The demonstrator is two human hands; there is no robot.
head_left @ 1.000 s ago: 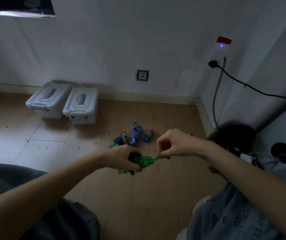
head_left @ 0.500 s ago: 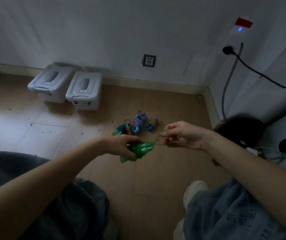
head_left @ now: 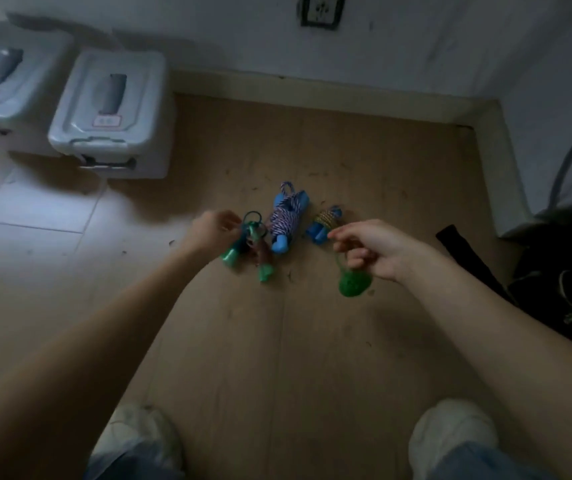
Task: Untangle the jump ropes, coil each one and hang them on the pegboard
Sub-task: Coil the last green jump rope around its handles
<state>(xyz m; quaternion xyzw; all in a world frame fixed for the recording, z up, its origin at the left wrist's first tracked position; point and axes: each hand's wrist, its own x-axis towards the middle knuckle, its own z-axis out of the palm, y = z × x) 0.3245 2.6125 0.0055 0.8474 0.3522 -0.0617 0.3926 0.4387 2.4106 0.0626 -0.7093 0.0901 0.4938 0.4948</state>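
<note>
Right hand (head_left: 374, 249) at 3 o'clock, fingers pinching the cord of a green rope bundle (head_left: 354, 285) dangling below; left hand (head_left: 210, 232) at 10 o'clock, apparently gripping a green-handled rope (head_left: 246, 249), blur obscuring the fingers. Striped rope (head_left: 286, 218) and small blue rope (head_left: 324, 221) on the floor between. Risk: thin pinch slipping, dropped bundle uncoiling and snagging its neighbours.
</note>
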